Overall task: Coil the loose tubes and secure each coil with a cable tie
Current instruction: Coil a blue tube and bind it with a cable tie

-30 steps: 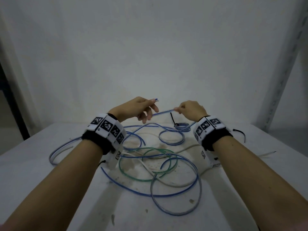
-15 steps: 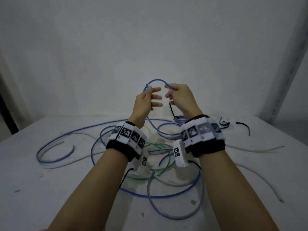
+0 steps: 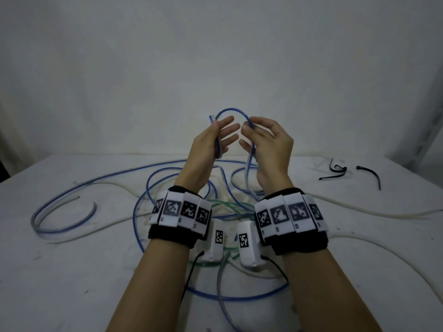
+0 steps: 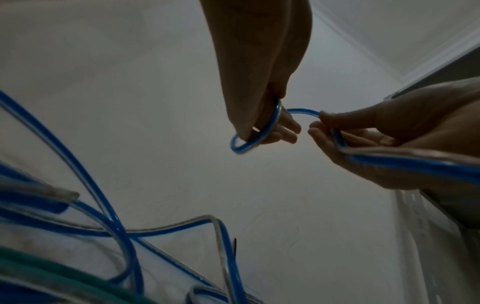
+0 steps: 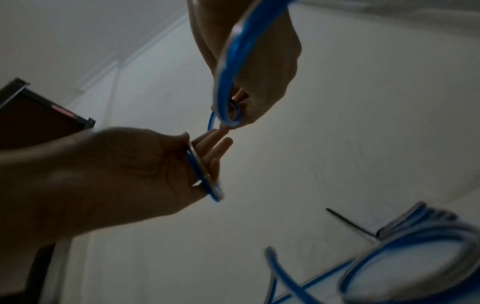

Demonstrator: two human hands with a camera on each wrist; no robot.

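Head view: a blue tube (image 3: 232,110) was held arched above the table (image 3: 72,271), its end pointing up, pinched by the left hand (image 3: 211,142) and right hand (image 3: 268,144), other fingers spread.

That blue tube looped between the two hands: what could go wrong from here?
The left hand pinches the blue tube near its free end, other fingers straight, so the arch may spring out. Its tail drops from the right hand into the tangled tubes on the table and may snag. The cable ties lie off to the right.
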